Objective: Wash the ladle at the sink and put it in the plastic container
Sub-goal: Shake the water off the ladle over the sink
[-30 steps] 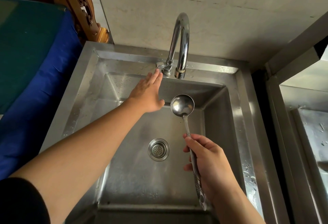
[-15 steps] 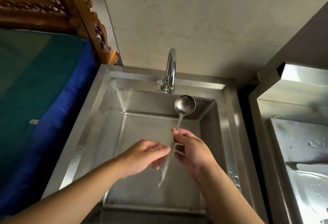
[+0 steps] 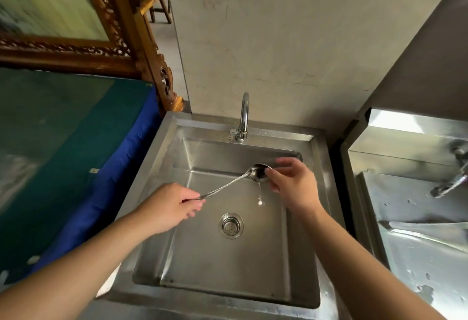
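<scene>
Steel ladle [image 3: 228, 185]: tilted over sink [image 3: 215, 264], water dripping from bowl.
Left hand [image 3: 168, 208]: grips handle end.
Right hand [image 3: 293, 183]: pinches bowl.

The polished metal ladle [image 3: 255, 171] and chromed tap [image 3: 244, 114] are gleaming against the duller, brushed steel of the sink [image 3: 228, 264], while varnished carved wood [image 3: 149, 48], blue cloth [image 3: 121, 172] and a matt, stained wall [image 3: 291, 41] are bordering it

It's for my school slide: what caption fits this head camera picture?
The left hand grips the ladle by the handle, right hand pinches its bowl, water dripping into the sink.
</scene>
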Demonstrator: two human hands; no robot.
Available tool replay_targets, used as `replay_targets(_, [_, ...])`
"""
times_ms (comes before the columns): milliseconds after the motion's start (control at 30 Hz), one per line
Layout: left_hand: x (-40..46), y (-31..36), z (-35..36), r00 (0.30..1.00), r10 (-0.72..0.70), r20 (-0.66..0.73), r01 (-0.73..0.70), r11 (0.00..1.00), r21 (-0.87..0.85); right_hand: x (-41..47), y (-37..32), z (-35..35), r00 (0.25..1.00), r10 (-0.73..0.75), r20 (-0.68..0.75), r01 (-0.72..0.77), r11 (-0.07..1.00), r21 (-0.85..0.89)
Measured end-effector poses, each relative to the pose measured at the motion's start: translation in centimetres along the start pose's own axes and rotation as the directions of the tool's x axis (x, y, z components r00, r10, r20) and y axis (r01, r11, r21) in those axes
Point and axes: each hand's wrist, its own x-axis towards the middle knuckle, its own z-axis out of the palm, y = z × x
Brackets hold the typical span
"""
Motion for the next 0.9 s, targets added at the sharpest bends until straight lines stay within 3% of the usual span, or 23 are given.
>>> replay_targets(67, [-0.5, 0.4, -1.1, 0.994, 0.09, -0.068, -0.076, 0.981, 0.179, -0.6, -1.3, -0.7, 0.996, -0.089, -0.017, 0.086, 0.99, -0.115])
replay_targets(167, [-1.3, 1.5, -3.3, 0.934, 0.271, -0.234, -0.199, 0.936, 0.29, -2.1, -4.3, -1.0, 0.97, -0.234, -0.063, 0.216, 0.952, -0.217])
replay_targets(333, [-3.3, 5.0, -9.0, 0.696, 0.594, -0.404, -0.424, 0.793, 0.437, -4.5, -10.9, -1.7, 0.86, -0.495, -0.126, 0.433, 0.837, -0.335])
replay_targets(567, [-7.9, 9.1, -17.5, 0.415, 0.716, -0.561, -0.509, 0.694, 0.509, -8.8, -19.5, -1.6, 0.704, -0.678, -0.209, 0.586, 0.722, -0.369])
replay_targets(800, [-10.5, 7.7, -19.1, 0.384, 0.78, -0.493, -0.495, 0.625, 0.603, -13.0, -20.5, -0.3, 0.684, -0.687, -0.246, 0.583, 0.717, -0.382])
replay_targets(900, [-11.9, 7.9, -19.9, 0.341, 0.809, -0.48, -0.502, 0.588, 0.634, -14.5, -21.5, -0.5, 0.653, -0.712, -0.256, 0.615, 0.697, -0.369])
